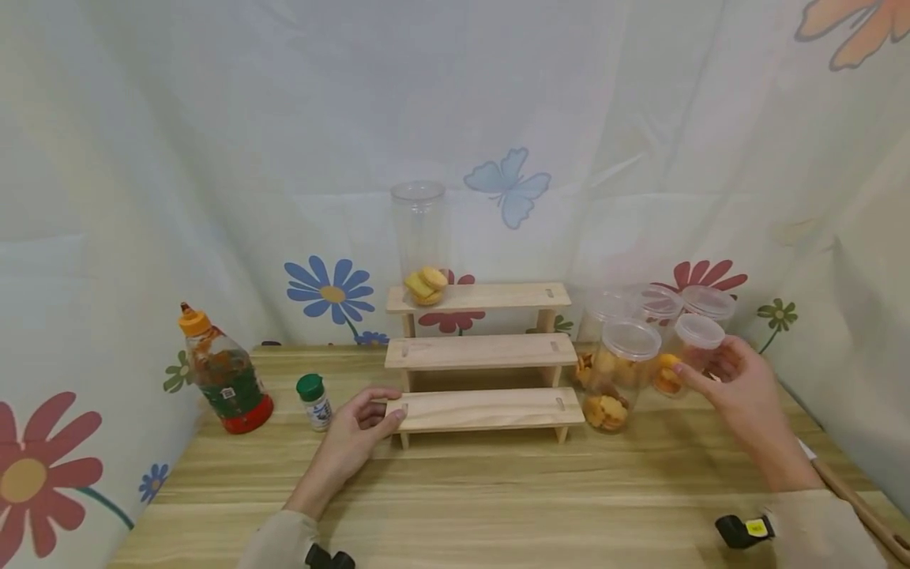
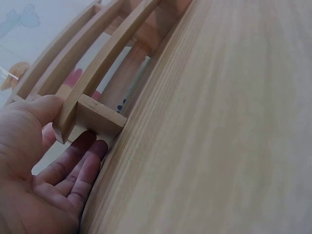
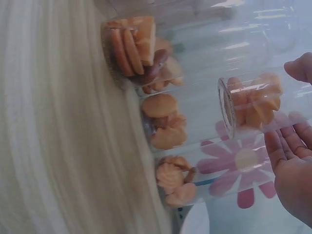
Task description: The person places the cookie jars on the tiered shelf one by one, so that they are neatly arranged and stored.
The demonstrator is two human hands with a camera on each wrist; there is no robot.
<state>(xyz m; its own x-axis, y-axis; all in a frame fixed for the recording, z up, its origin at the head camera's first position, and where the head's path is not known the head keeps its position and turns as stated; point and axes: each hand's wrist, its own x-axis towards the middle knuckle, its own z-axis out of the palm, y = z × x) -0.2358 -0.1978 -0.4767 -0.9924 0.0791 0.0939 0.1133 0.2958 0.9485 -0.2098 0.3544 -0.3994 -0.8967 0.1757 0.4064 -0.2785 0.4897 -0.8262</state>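
My left hand (image 1: 355, 435) grips the left end of the lowest board of a three-tier wooden step shelf (image 1: 486, 409). In the left wrist view its thumb lies on that board, with the fingers (image 2: 83, 170) beneath, by the short leg. At the right, my right hand (image 1: 753, 403) holds a clear lidded jar (image 3: 253, 102) with orange-yellow cookies in its bottom, thumb on one side and fingers on the other. That jar's base is off the table in the right wrist view. Just left of it stands a clear jar of cookies (image 1: 624, 375).
Several more clear cookie jars (image 1: 654, 304) stand behind, close together. A tall clear jar (image 1: 419, 237) with yellow cookies is on the top tier's left end. On the left are a squeeze bottle (image 1: 231, 379) and a green-capped shaker (image 1: 315, 401). A wooden stick (image 1: 856, 506) lies far right.
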